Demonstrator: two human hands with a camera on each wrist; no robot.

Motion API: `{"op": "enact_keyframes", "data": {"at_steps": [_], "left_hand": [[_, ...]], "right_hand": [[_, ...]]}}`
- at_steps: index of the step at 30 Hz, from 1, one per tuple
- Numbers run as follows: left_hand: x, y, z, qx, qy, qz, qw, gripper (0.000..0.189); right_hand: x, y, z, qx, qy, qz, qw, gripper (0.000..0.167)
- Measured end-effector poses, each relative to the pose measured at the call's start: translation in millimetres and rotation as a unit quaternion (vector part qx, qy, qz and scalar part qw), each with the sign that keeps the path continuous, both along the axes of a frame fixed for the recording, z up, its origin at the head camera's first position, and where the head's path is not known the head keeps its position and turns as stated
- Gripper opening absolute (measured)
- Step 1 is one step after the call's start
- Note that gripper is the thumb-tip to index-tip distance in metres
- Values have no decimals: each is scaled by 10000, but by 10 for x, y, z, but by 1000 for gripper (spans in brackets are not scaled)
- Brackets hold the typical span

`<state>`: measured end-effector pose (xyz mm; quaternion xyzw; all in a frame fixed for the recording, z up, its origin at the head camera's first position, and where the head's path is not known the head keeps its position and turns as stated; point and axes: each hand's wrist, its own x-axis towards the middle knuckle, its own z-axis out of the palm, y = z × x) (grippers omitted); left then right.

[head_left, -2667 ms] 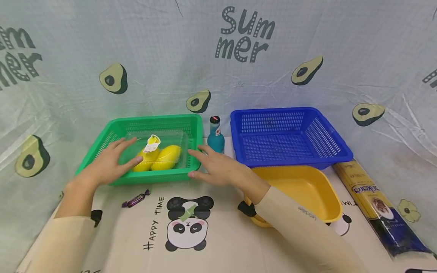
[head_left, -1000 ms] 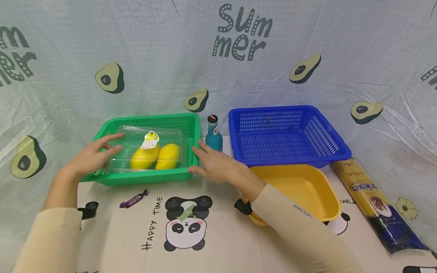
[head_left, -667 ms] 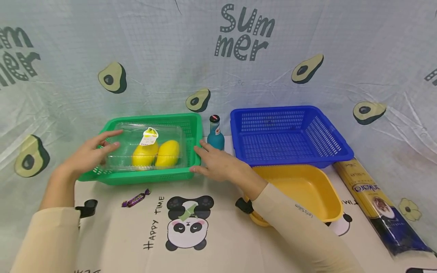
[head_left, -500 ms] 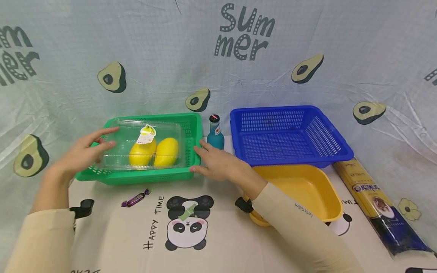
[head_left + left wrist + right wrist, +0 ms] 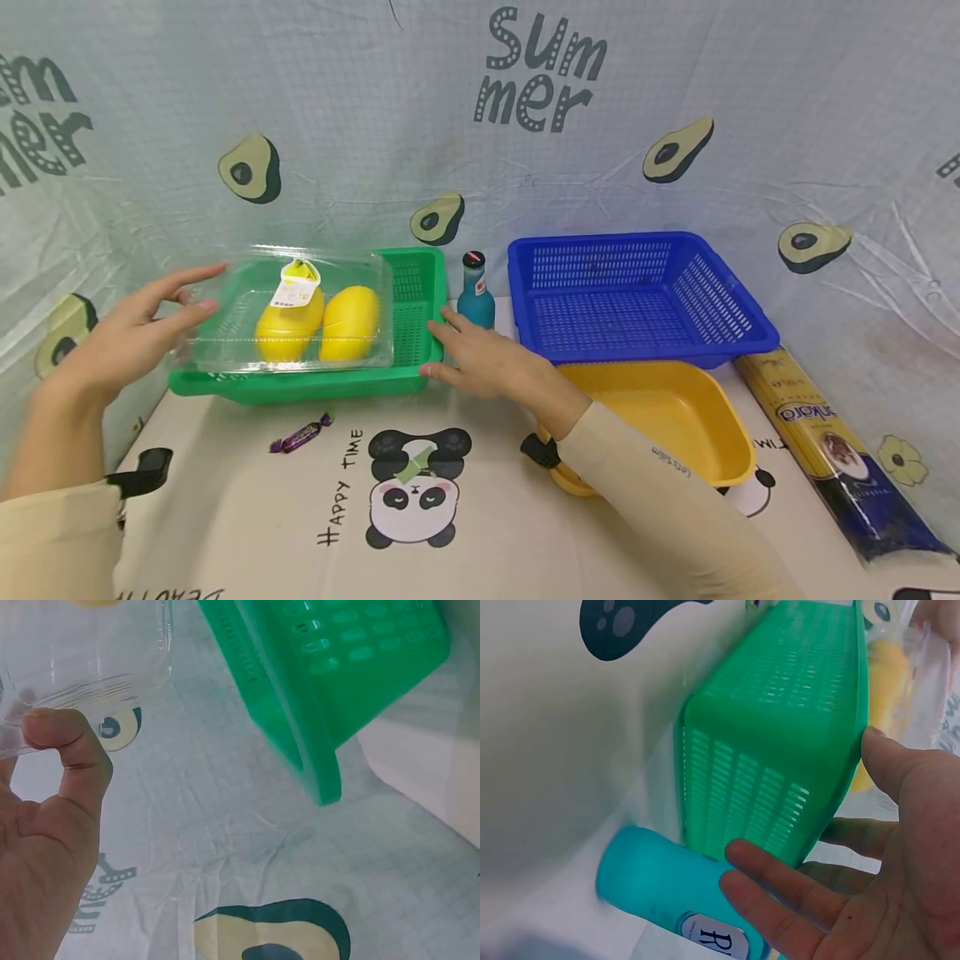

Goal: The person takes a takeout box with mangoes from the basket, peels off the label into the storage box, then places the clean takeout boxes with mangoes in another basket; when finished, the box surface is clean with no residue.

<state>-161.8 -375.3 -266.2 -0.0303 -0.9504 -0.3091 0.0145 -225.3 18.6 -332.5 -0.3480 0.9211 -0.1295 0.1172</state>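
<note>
My left hand (image 5: 138,329) pinches the left end of a clear plastic fruit container (image 5: 236,304), thumb curled onto its edge in the left wrist view. Inside lie two yellow mango-like fruits (image 5: 350,323), and a white tag (image 5: 296,287) is on top. The container is raised above the green basket (image 5: 315,387) and overhangs its left side. With fingers fairly straight, my right hand (image 5: 487,362) touches the basket's right end; its thumb rests at the rim (image 5: 862,705) in the right wrist view. A teal bottle (image 5: 476,308) stands beside those fingers.
Right of the bottle stands a blue basket (image 5: 600,325), with a yellow basin (image 5: 660,417) in front. A long pasta packet (image 5: 840,450) lies at the far right. A purple-wrapped candy (image 5: 302,435) lies before the green basket. A patterned curtain (image 5: 360,125) hangs behind.
My left hand has taken the container's left end, lifted it and shifted it leftward from inside the green basket. My right hand has stayed at the basket's right end.
</note>
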Motion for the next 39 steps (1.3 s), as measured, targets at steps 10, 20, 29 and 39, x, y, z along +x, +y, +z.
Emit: {"op": "enact_keyframes", "data": {"at_steps": [10,20,29,39], "left_hand": [[234,-38,38,287,815,-98,9962,54],[482,-12,-25,176,573,-623,9963,54],[699,134,-177,627,-182,-1487,9867,56],[789,425,-396,1295,-740,-2084,9666,51]], "right_hand": [[14,45,-22,-115,12,56,9999,75],[38,149,-13,-72,-25,316,9995,76],[78,261,64,183,10,335,9993,71],[173,449,142,158,4,324,9994,67]]}}
